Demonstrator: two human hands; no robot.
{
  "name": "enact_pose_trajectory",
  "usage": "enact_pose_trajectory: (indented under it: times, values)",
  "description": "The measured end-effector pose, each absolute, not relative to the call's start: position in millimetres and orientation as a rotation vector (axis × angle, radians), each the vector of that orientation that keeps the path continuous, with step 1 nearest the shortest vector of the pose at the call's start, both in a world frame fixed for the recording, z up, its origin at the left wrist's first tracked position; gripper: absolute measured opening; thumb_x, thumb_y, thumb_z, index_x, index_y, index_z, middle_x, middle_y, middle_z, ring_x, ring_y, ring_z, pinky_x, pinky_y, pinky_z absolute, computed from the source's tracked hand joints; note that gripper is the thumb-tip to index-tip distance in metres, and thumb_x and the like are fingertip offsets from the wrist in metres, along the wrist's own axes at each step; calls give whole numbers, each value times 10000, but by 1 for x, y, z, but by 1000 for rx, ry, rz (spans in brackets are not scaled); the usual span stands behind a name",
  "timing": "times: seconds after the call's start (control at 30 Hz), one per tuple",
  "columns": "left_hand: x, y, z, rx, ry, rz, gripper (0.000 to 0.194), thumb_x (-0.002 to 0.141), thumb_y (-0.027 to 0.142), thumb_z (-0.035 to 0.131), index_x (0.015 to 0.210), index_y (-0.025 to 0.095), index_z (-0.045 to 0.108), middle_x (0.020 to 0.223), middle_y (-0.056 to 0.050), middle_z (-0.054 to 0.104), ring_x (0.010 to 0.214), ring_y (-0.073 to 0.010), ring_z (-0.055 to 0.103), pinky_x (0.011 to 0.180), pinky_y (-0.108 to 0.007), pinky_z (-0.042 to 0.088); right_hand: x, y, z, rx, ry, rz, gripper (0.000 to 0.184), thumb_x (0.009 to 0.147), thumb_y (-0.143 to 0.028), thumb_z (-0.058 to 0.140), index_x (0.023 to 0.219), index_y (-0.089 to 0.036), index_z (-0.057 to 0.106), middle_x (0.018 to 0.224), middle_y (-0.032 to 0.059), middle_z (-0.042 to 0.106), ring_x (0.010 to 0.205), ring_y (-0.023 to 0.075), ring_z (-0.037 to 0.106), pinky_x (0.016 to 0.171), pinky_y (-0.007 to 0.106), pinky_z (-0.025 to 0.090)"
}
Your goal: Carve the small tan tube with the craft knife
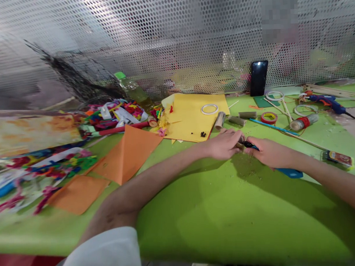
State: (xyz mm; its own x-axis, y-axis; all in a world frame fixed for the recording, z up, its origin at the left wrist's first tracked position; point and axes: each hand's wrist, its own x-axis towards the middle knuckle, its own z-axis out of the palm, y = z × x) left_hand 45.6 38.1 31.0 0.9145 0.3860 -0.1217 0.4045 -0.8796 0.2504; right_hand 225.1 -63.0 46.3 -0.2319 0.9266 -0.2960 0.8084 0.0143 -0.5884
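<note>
My right hand [268,151] is closed around a blue utility knife [289,172] with a black front part. The knife's front end points left and meets a small brown tube-like piece [239,145]. My left hand [224,143] is closed over that piece and presses it against the green tabletop; its fingers cover most of it. Small crumbs lie on the tabletop just below the hands. Similar brown tubes [237,120] lie just beyond my left hand.
Yellow paper [191,113] bears a white tape ring [209,109]. Orange paper [126,156] and colourful craft scraps [115,114] lie left. At the right are a glue gun [329,100], a red tape roll [269,117] and a matchbox [340,158]. A phone [258,78] leans on the perforated panel [180,39].
</note>
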Motion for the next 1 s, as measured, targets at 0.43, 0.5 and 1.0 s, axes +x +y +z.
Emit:
enact_pose_trajectory:
  times: [0.43,0.5,1.0]
  values:
    - [44,41,29,2741,554,-117,256,941,363,470,1114,186,409,1168,-139,570,1124,-284,506,981,-459,366,232,-58,38,-1745,-2001,1278,305,972,-460,394,1106,-200,481,683,-27,577,375,104,490,390,236,365]
    - [44,42,29,2744,565,-126,256,938,354,475,1120,186,410,1164,-139,572,1122,-286,512,976,-463,373,226,-61,38,-1772,-1935,1313,280,977,-458,386,1064,-206,470,657,-43,549,357,93,465,386,235,365]
    - [45,42,29,2776,581,-141,270,920,340,491,1114,165,423,1142,-162,591,1125,-327,530,953,-496,381,218,-65,42,-1915,-2266,574,275,970,-346,394,1062,-195,605,934,102,716,754,213,614,601,285,334]
